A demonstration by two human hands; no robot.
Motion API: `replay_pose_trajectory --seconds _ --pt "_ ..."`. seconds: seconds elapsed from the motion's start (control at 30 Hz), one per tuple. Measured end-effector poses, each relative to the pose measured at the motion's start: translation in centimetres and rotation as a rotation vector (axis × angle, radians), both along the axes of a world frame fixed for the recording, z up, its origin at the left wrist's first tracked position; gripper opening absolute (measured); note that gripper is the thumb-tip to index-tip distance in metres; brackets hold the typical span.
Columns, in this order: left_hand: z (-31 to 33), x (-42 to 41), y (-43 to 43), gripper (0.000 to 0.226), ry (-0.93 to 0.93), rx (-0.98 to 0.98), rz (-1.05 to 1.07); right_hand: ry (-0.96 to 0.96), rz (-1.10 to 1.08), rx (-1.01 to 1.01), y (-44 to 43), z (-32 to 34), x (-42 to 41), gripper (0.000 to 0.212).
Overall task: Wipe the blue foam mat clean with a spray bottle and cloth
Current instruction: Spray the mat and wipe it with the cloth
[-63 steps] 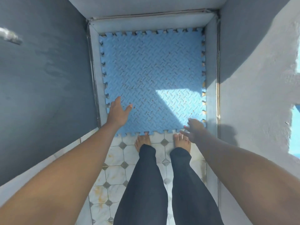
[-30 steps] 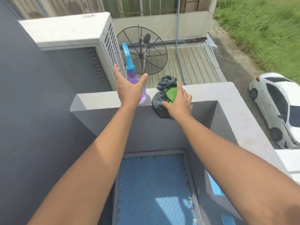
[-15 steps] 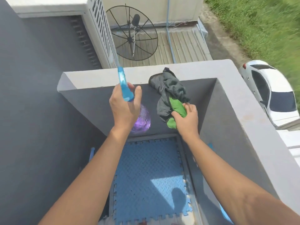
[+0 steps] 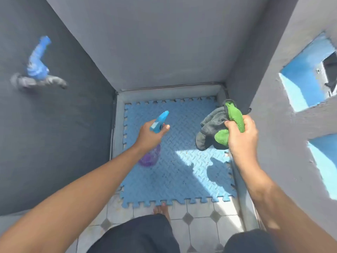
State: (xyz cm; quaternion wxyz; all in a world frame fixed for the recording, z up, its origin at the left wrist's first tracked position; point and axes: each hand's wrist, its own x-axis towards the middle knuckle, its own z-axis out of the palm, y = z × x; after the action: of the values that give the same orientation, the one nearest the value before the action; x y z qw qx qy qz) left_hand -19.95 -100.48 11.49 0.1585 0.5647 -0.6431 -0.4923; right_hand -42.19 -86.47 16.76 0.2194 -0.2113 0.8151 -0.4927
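The blue foam mat point(image 4: 175, 172) lies flat in a narrow corner between grey plastered walls point(image 4: 164, 42). Its surface is embossed with a diamond-plate tread, its edges are cut in puzzle-piece teeth, and dark specks dot it. A patch of sunlight falls on its right half. Its near edge borders white floor tiles point(image 4: 197, 232) with small grey diamond insets.

The left hand point(image 4: 148, 136) wraps its fingers around the neck of a spray bottle point(image 4: 152, 154), with its blue plastic trigger head above the hand and its clear purple ribbed body below. The right hand point(image 4: 240, 137) clutches a bunched cloth point(image 4: 213, 128), soft grey pile with bright green patches.

Half a second ago both hands were up at the wall top, just lifting these items; now they are lowered over the mat and the view tilts down.

A blue-and-grey fixture point(image 4: 37, 70) on the dark left wall is too blurred to identify. Only one foot's toes point(image 4: 161, 209) show past dark trousers point(image 4: 138, 236).
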Motion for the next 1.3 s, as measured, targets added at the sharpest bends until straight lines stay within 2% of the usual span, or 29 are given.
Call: replay_pose_trajectory --seconds 0.1,0.17,0.27,0.33,0.4,0.53,0.7,0.87,1.0,1.1,1.23,1.3 --pt "-8.2 0.6 1.1 0.054 -0.012 0.005 0.066 0.004 -0.067 -0.040 2.3 -7.5 -0.9 0.017" --pt "-12.3 0.7 1.4 0.061 -0.013 -0.016 0.108 -0.007 -0.137 -0.088 3.1 -11.1 -1.4 0.017" --pt "-17.0 0.4 2.0 0.060 -0.063 -0.070 0.170 -0.064 -0.196 -0.204 3.1 -14.3 -1.6 0.013" --pt "-18.8 0.2 2.8 0.075 -0.098 -0.102 0.181 -0.078 -0.195 -0.267 2.2 -15.0 -1.9 0.014" --pt "-19.5 0.0 3.9 0.084 -0.079 -0.119 0.175 -0.049 -0.159 -0.316 1.5 -15.0 -1.9 0.017" --pt "-18.3 0.6 7.0 0.081 0.030 -0.087 0.209 -0.042 -0.101 -0.284 2.0 -15.4 -1.5 0.014" --pt "-17.9 1.1 9.9 0.081 0.079 -0.131 0.240 -0.040 -0.120 -0.268 3.4 -15.8 -1.9 0.009" --pt "-18.5 -0.5 8.8 0.074 -0.001 -0.151 0.249 -0.015 -0.112 -0.231 2.8 -16.7 -2.6 0.011" --pt "-19.0 -1.4 9.8 0.053 -0.119 -0.168 0.180 -0.001 -0.138 -0.237 3.3 -17.2 -3.5 0.016" --pt "-19.8 -0.8 10.1 0.052 -0.096 -0.169 0.180 -0.034 -0.138 -0.238 3.2 -17.7 -3.6 0.019" --pt "-20.2 0.0 9.8 0.070 -0.063 -0.161 0.209 -0.042 -0.142 -0.209 3.3 -18.0 -3.6 0.017" --pt "-20.0 0.0 9.9 0.066 -0.075 -0.174 0.228 -0.043 -0.135 -0.211 3.5 -18.1 -3.5 0.014"
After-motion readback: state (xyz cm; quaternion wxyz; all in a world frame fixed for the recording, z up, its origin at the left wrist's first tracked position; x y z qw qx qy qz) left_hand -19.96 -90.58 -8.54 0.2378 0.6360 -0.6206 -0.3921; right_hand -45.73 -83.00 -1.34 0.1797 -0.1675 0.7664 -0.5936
